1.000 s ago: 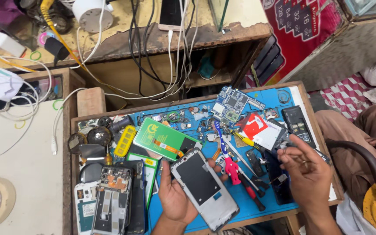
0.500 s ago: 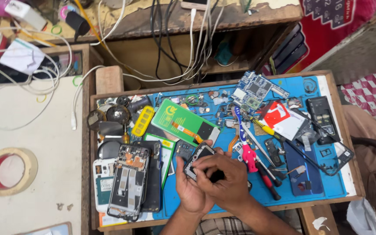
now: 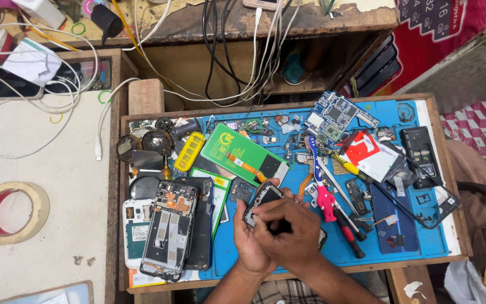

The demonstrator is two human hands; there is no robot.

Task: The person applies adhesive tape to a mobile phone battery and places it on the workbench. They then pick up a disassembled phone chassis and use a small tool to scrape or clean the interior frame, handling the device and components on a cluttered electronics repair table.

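A dark smartphone (image 3: 261, 198) lies near the front middle of the blue work mat (image 3: 406, 247), mostly covered by both hands. My left hand (image 3: 247, 246) cups it from below and the left side. My right hand (image 3: 291, 229) lies on top of it with the fingers curled and pressing on its middle. Whether the right hand holds a small tool, I cannot tell. Only the phone's upper left corner and a bit of its lower right edge show.
An opened phone frame (image 3: 170, 228) lies left of the hands. A green card (image 3: 237, 153), circuit board (image 3: 333, 117), pink-handled tool (image 3: 326, 200), screwdrivers and several small parts crowd the mat. A tape roll (image 3: 11, 213) sits on the white table at left; cables hang behind.
My right hand came over from the right side of the mat onto the phone. The phone's light face no longer shows; both hands now cover it.
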